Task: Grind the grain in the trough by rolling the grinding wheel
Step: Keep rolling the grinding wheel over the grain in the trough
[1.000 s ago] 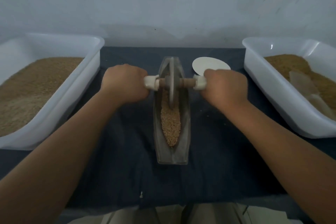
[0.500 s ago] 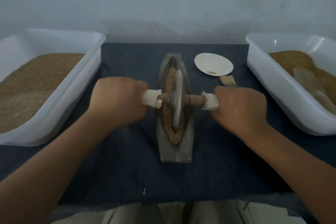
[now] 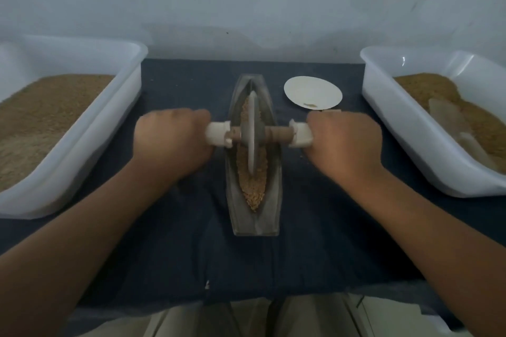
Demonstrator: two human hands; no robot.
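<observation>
Two bare hands grip the ends of a wheel's axle, seen from above along the person's forearms. The left hand (image 3: 172, 139) is curled in a fist round the white left handle (image 3: 217, 133). The right hand (image 3: 345, 145) is curled the same way round the white right handle (image 3: 301, 135). Between the fists a brown wooden axle (image 3: 279, 134) runs through the grinding wheel (image 3: 252, 131), a thin grey disc standing upright on its edge.

The wheel sits in the trough (image 3: 256, 224), a long, narrow, boat-shaped grey vessel. The trough lies on a dark blue cloth (image 3: 178, 241) and points away from the person. The wheel is near the middle of the trough's length, its rim down in the grain (image 3: 253, 189). Tan kernels fill the groove on both the near and far side of the disc. Each hand is just outside a trough wall.

A white left tub (image 3: 120, 107) and a white right tub (image 3: 397, 117), both holding brown grain, stand well apart from the trough. A small white plate (image 3: 312, 90) lies just beyond the right hand.
</observation>
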